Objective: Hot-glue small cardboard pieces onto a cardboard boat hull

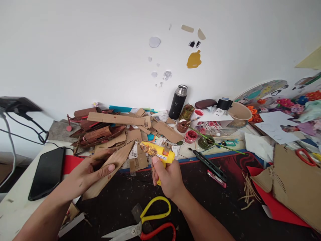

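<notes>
My left hand is closed around a long pointed cardboard piece, its tip aimed up and to the right. My right hand grips a yellow glue gun. The gun's stained nozzle points left, close to the tip of the cardboard piece. Both hands hover over a dark mat on the table.
A heap of cardboard scraps lies behind the hands. A black phone rests at the left. Scissors with yellow and red handles lie near the front edge. A black flask, paint pots, a utility knife and brown cardboard are to the right.
</notes>
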The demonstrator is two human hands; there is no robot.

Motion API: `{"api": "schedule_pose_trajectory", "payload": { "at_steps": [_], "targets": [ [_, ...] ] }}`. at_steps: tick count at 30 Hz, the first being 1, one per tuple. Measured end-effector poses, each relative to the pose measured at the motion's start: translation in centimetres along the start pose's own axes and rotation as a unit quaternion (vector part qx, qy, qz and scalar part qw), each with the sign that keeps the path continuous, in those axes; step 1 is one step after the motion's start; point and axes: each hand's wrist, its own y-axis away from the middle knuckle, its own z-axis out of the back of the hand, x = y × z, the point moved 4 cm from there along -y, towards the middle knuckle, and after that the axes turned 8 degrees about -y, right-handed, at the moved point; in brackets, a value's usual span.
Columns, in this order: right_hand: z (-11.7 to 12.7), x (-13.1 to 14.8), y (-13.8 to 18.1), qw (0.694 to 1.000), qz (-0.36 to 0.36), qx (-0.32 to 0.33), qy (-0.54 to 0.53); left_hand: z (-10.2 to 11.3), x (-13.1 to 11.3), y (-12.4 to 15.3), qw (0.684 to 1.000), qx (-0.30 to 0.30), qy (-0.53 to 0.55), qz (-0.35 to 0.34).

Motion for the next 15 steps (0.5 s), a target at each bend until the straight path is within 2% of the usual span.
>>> {"api": "schedule_pose_trajectory", "payload": {
  "at_steps": [15],
  "targets": [
    [0.11,0.03,-0.12,1.0,0.0,-0.003,0.018,-0.02,-0.41,0.0,1.0,-0.007,-0.014,0.001]
  ]
}}
